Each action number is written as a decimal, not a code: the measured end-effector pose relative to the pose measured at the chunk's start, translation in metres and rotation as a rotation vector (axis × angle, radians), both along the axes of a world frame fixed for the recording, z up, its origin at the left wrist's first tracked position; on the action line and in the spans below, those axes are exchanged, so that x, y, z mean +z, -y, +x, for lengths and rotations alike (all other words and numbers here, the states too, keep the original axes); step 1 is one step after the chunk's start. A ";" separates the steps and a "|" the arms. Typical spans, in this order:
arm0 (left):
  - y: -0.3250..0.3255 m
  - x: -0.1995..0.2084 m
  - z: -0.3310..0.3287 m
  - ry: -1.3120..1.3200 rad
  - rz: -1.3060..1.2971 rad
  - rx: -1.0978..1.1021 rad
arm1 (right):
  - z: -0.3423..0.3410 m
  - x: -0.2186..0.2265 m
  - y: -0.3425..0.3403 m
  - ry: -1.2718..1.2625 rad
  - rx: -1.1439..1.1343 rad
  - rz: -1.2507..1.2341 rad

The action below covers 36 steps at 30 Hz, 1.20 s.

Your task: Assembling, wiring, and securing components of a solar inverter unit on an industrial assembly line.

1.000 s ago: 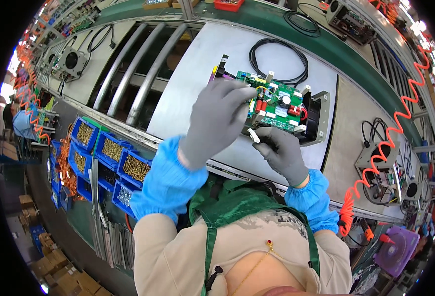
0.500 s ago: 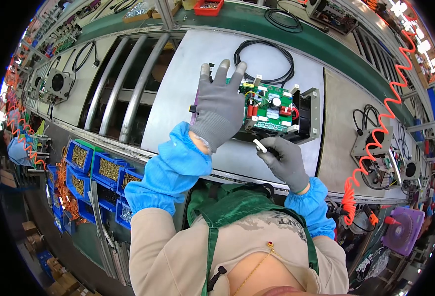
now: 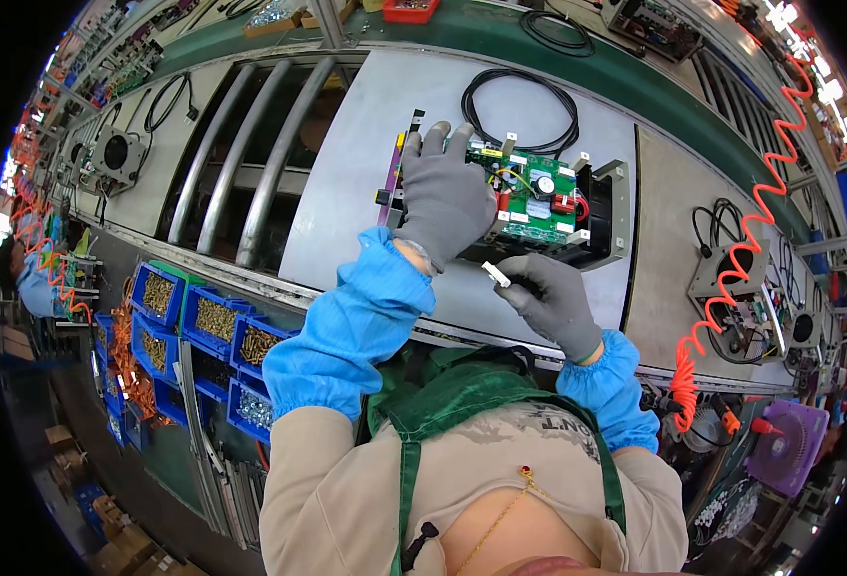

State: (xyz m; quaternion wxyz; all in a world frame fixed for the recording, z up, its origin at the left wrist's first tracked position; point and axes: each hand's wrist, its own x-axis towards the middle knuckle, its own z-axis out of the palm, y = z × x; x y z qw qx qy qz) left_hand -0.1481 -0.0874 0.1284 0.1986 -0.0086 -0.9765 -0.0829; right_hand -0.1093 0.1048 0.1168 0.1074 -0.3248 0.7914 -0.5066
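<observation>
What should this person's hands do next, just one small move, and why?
Probably ease the right hand a little toward the green circuit board. It pinches a small white piece that shows apart from the board's near edge, while the left hand reaches over the board's left end. Whether the left hand grips anything is hidden.

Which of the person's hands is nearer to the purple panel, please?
The left hand: it is just to the right of the purple panel. The right hand is farther off, to the panel's lower right, holding a small white piece.
</observation>
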 end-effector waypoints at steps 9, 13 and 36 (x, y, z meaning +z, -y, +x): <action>-0.005 0.003 -0.002 0.040 0.047 0.028 | 0.003 -0.009 0.006 -0.111 0.044 -0.018; -0.001 -0.001 -0.006 -0.012 0.052 0.011 | 0.005 -0.004 0.009 -0.123 0.067 0.030; 0.032 0.019 0.061 -0.265 0.335 -0.382 | -0.028 0.007 0.010 -0.009 0.006 0.126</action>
